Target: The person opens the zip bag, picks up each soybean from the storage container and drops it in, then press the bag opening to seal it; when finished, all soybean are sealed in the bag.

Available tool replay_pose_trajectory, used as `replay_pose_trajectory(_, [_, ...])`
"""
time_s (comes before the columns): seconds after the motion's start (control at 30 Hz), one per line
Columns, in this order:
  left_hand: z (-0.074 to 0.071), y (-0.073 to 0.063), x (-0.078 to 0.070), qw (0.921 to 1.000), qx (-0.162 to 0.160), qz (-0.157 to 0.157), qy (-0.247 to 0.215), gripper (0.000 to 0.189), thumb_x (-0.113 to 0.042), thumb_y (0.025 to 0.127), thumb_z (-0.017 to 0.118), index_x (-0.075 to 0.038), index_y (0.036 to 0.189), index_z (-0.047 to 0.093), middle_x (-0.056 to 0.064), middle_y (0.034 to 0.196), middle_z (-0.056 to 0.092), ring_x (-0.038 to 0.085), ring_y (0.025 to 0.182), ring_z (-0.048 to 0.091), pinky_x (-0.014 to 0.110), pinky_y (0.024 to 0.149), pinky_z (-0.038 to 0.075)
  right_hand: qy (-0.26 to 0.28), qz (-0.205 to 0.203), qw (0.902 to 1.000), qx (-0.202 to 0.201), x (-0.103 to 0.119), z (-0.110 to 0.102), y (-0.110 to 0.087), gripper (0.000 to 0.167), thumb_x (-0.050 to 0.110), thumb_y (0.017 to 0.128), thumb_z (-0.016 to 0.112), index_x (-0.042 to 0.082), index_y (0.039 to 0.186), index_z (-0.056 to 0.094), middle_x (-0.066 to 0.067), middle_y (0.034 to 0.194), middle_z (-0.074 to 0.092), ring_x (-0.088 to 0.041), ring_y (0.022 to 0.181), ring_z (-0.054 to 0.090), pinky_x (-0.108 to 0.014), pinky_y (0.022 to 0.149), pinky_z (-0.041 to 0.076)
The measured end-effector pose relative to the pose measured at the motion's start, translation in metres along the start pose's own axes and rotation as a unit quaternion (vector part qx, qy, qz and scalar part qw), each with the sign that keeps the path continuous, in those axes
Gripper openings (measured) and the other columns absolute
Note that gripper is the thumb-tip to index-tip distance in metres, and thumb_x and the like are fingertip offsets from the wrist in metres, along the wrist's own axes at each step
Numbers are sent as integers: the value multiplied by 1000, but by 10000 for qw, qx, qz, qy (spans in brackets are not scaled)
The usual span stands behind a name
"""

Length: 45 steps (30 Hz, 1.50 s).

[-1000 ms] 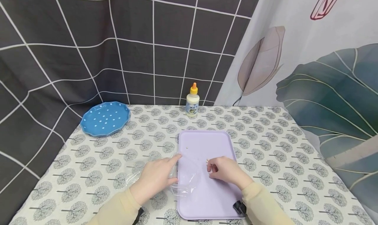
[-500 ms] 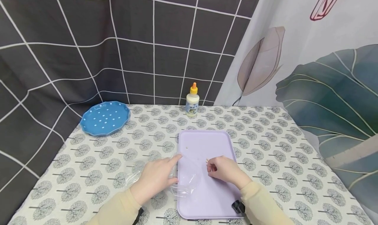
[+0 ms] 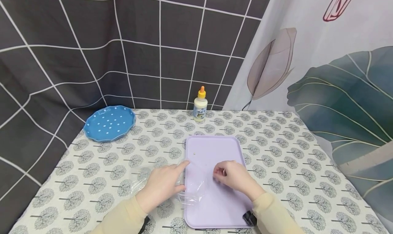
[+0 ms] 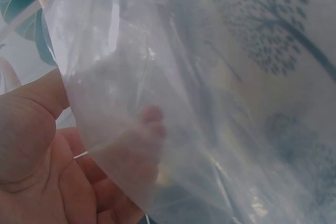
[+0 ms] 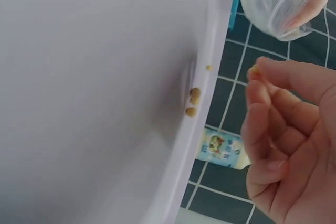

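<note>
My left hand (image 3: 161,181) holds a clear plastic bag (image 3: 194,193) at the left side of a lilac tray (image 3: 216,211). In the left wrist view, curled fingers (image 4: 149,140) show through the film of the bag. Above the tray is my right hand (image 3: 234,176), thumb and index finger together. The right wrist view shows these fingertips pinching a tiny yellow bean-like piece (image 5: 255,69). Several small yellowish bits (image 5: 195,96) lie on the tray close to its rim. Whether the bag holds anything cannot be made out.
A glue-type squeeze bottle (image 3: 200,106) with a yellow cap and orange tip stands behind the tray. At the back left sits a blue dotted plate (image 3: 109,123). A tree-print cloth (image 3: 294,172) covers the table, and a dark checked curtain (image 3: 138,56) hangs behind.
My right hand has shifted slightly left, its fingertips drawn together and lifted a little from the tray. My left hand and the bag stay where they were.
</note>
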<state>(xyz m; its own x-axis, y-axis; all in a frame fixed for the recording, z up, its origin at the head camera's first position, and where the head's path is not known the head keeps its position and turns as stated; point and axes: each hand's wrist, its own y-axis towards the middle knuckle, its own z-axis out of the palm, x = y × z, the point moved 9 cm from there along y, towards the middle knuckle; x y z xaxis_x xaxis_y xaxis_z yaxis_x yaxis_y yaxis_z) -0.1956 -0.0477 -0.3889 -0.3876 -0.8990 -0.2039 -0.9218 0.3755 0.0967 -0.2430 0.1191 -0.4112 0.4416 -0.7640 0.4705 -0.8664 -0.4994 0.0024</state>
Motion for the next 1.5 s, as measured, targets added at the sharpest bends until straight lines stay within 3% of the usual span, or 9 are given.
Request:
replay_pose_trajectory(0.27, [0,1,1,10000,-8,-28,0,75,-43,70,79,-15,134,51,3,97,71,18,77,65,31,60,50,305,-619,9975,-177,19,-7,-4,4,19,82,72,19,83,68,17,69,55,2,60,46,-18,56,43])
replay_pose_trajectory(0.47, [-1,1,-1,10000,-40,11,32,75,-43,70,79,-15,133,52,1,90,70,15,71,63,26,56,46,363,-898,9953,-70,29,-3,-3,5,19,83,72,18,85,68,17,70,56,3,62,47,-17,57,44])
replay_pose_trajectory(0.7, [-2,1,-2,9999,-63,41,77,75,-44,69,79,-15,132,53,0,86,69,14,67,62,23,53,43,367,-870,9955,-37,31,0,0,6,21,82,73,19,85,68,17,69,55,3,61,46,-17,57,43])
replay_pose_trajectory(1.03, [0,1,-1,10000,8,-5,95,75,-44,69,79,-15,133,52,2,92,70,17,72,64,27,56,47,414,-696,9966,-178,22,-4,0,6,21,81,73,20,83,68,17,67,54,2,58,45,-17,55,43])
replay_pose_trajectory(1.5, [2,2,-1,9999,101,-83,10,77,-44,69,79,-15,135,50,3,94,70,18,74,64,28,57,48,643,6,9977,-217,-13,-5,6,8,17,81,73,20,81,66,15,64,55,-3,55,48,-21,51,43])
